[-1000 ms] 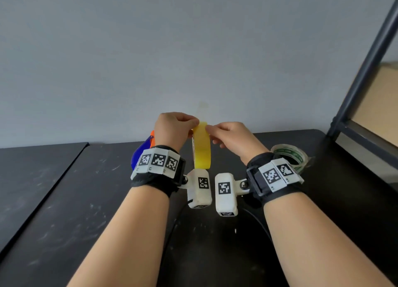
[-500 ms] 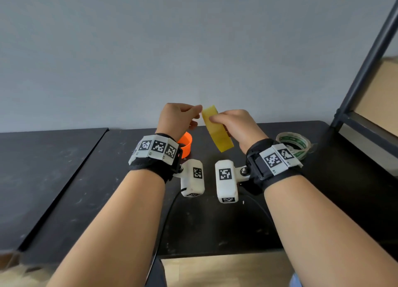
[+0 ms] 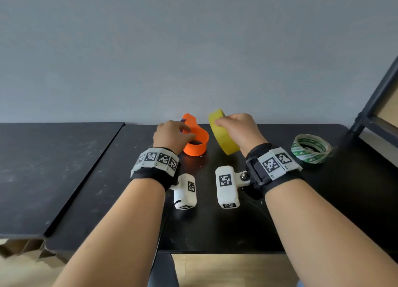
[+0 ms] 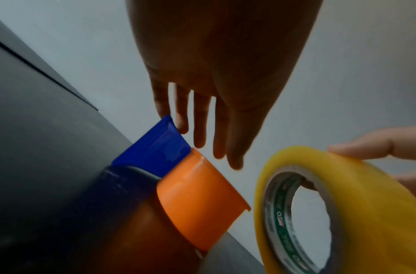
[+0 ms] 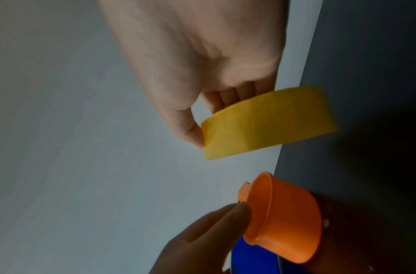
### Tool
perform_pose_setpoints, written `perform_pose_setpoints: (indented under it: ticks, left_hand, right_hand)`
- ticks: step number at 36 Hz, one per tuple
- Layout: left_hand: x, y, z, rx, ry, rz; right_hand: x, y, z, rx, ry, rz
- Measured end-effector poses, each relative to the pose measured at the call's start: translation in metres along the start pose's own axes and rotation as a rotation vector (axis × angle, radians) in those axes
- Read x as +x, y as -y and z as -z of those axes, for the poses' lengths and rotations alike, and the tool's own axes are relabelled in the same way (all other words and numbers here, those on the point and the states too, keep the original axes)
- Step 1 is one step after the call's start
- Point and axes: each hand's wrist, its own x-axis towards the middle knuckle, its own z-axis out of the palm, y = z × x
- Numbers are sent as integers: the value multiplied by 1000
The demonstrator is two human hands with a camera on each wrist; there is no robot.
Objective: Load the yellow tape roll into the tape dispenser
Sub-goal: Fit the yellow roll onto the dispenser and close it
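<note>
Over table point(image 3: 215, 226), left hand point(image 3: 172, 136) released yellow roll point(image 3: 224, 136).

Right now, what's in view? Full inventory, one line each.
tape roll: 1, yellow, held off the table in the right hand, right of the dispenser
tape dispenser: 1, orange with blue part, on the table at its far edge
second tape roll: 1, clear with green print, flat on the table, far right
table: 1, black
shelf frame: 1, dark, right edge
wrist cameras: 2, white
left hand: 1, fingers extended at the dispenser
right hand: 1, grips the yellow roll
</note>
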Motion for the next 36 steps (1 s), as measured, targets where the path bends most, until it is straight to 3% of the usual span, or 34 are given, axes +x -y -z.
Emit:
perform_pose_setpoints:
  ticks: [3, 13, 25, 30, 36]
  left_hand:
    - [-1, -2, -5, 162, 51, -33]
    - [5, -6, -8, 290, 159, -98]
    - [-1, -32, -18, -242, 45, -29]
    - [-11, -53, -26, -355, 68, -25]
    - [-18, -67, -40, -484, 159, 79]
  right_hand:
    - [4, -5, -1, 5, -13, 2]
    - [8, -11, 10, 33, -50, -9]
    - [-2, -7, 35, 32, -104, 26]
    - [-7, -5, 52, 38, -129, 39]
    - [-14, -8, 69, 35, -139, 45]
